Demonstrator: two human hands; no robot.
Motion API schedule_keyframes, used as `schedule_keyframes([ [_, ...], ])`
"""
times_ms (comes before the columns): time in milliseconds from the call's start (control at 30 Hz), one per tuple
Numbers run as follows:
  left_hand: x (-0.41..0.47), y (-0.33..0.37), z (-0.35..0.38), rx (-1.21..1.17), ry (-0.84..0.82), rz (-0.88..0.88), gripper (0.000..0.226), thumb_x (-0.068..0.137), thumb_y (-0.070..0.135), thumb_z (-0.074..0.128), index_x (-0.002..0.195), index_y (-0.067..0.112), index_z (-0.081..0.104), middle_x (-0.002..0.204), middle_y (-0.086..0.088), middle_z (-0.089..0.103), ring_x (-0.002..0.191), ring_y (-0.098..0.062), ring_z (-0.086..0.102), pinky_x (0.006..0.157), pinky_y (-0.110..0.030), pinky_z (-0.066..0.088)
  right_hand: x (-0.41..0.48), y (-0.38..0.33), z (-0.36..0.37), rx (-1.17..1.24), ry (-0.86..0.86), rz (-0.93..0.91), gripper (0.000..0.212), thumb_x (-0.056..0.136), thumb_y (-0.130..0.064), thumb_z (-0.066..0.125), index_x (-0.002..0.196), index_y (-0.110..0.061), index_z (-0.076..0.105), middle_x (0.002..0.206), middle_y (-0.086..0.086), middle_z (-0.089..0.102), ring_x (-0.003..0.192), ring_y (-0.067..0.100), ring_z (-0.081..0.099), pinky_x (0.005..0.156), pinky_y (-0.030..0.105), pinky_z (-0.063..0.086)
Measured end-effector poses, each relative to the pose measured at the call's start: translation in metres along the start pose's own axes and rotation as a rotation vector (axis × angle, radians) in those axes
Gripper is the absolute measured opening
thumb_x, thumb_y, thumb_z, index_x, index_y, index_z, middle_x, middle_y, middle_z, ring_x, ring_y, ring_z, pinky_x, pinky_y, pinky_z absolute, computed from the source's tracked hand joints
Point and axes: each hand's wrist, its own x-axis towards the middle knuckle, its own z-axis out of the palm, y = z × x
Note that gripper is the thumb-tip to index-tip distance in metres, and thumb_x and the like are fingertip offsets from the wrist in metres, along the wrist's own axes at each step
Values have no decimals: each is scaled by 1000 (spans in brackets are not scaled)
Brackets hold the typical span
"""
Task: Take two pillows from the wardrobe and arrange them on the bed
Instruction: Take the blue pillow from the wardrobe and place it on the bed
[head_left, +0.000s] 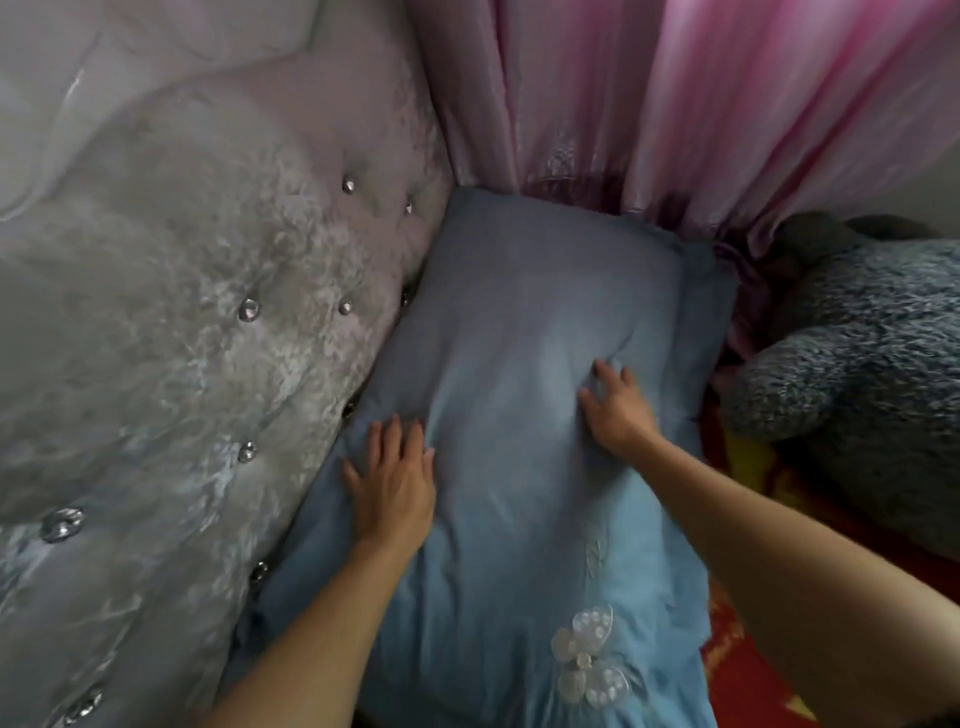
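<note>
A light blue pillow (519, 312) lies on the bed against the tufted headboard, its far end touching the pink curtain. A white embroidered butterfly decorates its near end. My left hand (392, 478) rests flat on the pillow's left side, fingers spread, close to the headboard. Further up on the right side, my right hand (618, 405) presses into the pillow with fingers apart, denting the fabric. Neither hand grips anything. I see only one pillow clearly; blue fabric at the near end may belong to another, but I cannot tell.
A silvery padded headboard (182, 338) with crystal buttons fills the left. Pink curtains (675, 104) hang at the back. A grey fluffy plush toy (857, 364) lies on the right, on a red patterned bedsheet (737, 670).
</note>
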Motion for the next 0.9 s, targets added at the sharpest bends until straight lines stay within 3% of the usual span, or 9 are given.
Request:
schedule_keyframes([
  [100,-11,-9,9,117,-108,84,59,96,46,32,147,24,17,158,-9,17,145,-29,10,109,-68,12,-16,11,26,-208,-113,46,62,94,-56,28,149,-35,7,161,9,1,147,32,3,115,57,18],
  [267,-32,-18,-22,257,-330,134,66,95,54,24,148,26,-2,159,-11,-2,145,-30,-4,111,-64,8,-45,4,13,-316,-201,62,69,90,-64,27,148,-34,4,161,6,0,146,34,5,115,57,21],
  [367,-47,-16,-59,264,-420,161,61,94,49,38,146,25,16,156,-13,13,143,-31,12,111,-59,19,-73,-12,-10,-338,-127,23,67,90,-62,34,146,-33,14,159,4,14,142,32,21,103,54,36],
  [467,-65,-16,-108,248,-470,232,52,92,43,44,139,22,32,149,-13,28,133,-32,33,105,-52,32,-124,-34,-28,-362,-79,-5,60,93,-56,37,145,-30,24,156,4,25,137,30,32,99,49,41],
  [667,-86,-26,-200,284,-522,423,36,95,30,42,128,17,44,134,-13,43,121,-34,44,95,-48,40,-250,-54,-53,-322,-25,96,53,92,-57,40,137,-27,43,142,1,50,123,27,50,95,43,47],
  [800,-91,-28,-244,280,-524,498,32,94,28,42,124,15,47,131,-13,45,120,-35,46,96,-48,40,-313,-67,-78,-426,17,122,54,91,-60,39,136,-31,42,140,-1,51,120,26,52,89,42,50],
  [900,-104,-24,-271,242,-503,515,32,94,28,43,122,13,48,129,-14,47,119,-35,48,95,-47,41,-341,-90,-105,-515,57,40,50,91,-55,43,134,-30,43,136,0,53,116,27,54,87,43,50],
])
